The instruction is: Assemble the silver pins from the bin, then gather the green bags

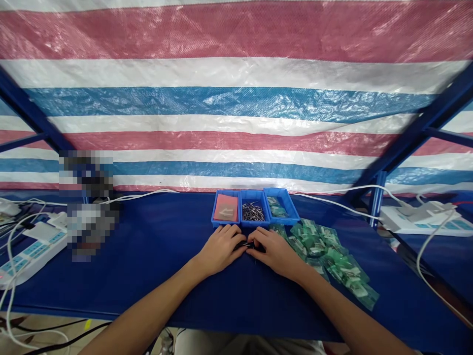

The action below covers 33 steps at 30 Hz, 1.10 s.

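My left hand [220,247] and my right hand [274,250] meet low over the blue table, fingertips almost touching. Between them is a small, thin black piece [243,244], pinched by the fingers of both hands; its kind is too small to make out. Just beyond my fingers stand three blue bins in a row. The left bin [213,217] holds a reddish-pink sheet with a small clear bag on it. Many thin metal pieces [253,212] lie in the middle bin [254,223]. Small green packets [276,207] are in the right bin [293,209].
A spread pile of green plastic packets [332,256] lies right of my right hand on the blue table [155,256]. White power strips [35,254] with cables are at the left and right. Striped sheeting [236,103] hangs behind, between blue metal posts [414,133].
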Each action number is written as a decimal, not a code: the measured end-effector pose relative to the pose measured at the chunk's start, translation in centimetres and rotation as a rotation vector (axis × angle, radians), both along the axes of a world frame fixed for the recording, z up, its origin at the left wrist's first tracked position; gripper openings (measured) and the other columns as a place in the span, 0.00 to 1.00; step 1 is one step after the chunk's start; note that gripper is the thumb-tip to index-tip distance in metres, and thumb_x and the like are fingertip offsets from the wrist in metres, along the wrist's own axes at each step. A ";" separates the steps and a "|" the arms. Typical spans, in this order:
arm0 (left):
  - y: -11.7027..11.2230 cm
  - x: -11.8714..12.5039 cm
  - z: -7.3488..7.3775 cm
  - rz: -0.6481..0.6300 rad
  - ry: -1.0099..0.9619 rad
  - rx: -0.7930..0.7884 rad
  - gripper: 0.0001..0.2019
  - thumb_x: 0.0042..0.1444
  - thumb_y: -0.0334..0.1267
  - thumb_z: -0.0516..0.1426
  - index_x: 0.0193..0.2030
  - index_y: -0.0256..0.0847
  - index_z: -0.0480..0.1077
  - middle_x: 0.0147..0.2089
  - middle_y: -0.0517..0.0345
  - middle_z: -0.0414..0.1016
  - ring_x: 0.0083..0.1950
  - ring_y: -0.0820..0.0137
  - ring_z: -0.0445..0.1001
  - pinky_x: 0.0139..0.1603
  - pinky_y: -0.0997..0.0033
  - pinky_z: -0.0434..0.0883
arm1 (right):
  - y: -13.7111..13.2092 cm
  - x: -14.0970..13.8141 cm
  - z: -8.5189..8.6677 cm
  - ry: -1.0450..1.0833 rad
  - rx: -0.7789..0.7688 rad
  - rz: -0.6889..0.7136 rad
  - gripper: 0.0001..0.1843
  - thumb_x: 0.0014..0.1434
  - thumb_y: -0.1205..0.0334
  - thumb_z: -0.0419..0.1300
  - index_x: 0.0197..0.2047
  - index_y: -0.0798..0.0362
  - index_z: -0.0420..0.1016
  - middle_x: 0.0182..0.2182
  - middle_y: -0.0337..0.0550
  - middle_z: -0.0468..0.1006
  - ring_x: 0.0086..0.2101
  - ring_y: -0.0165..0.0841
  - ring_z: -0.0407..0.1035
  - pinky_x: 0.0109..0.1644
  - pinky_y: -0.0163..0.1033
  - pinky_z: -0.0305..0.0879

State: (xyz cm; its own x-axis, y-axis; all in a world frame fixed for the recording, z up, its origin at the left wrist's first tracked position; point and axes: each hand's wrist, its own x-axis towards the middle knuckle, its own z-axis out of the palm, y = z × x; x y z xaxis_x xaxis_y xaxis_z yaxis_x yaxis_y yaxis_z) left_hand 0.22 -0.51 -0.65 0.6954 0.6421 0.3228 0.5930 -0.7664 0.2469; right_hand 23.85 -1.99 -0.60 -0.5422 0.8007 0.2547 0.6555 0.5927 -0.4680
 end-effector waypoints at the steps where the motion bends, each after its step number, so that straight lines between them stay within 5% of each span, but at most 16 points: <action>1: 0.0 0.0 0.0 -0.003 0.002 -0.004 0.11 0.76 0.44 0.54 0.53 0.43 0.73 0.50 0.52 0.73 0.49 0.62 0.72 0.49 0.61 0.68 | 0.1 0.0 0.0 0.000 0.001 0.001 0.05 0.69 0.62 0.65 0.44 0.47 0.71 0.37 0.39 0.75 0.36 0.37 0.70 0.43 0.43 0.61; 33: -0.1 0.1 0.2 0.007 -0.009 -0.037 0.08 0.74 0.42 0.56 0.52 0.43 0.74 0.51 0.53 0.74 0.50 0.62 0.72 0.51 0.60 0.69 | 0.2 0.2 0.1 -0.070 0.041 0.011 0.02 0.75 0.64 0.58 0.46 0.48 0.72 0.42 0.41 0.79 0.43 0.40 0.74 0.49 0.46 0.60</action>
State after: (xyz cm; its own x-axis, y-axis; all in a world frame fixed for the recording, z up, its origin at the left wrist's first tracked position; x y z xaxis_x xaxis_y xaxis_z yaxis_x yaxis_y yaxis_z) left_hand 0.29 -0.65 -0.44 0.6877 0.6590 0.3047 0.5963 -0.7521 0.2808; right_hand 24.02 -1.84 -0.50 -0.5685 0.7842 0.2487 0.6790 0.6179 -0.3963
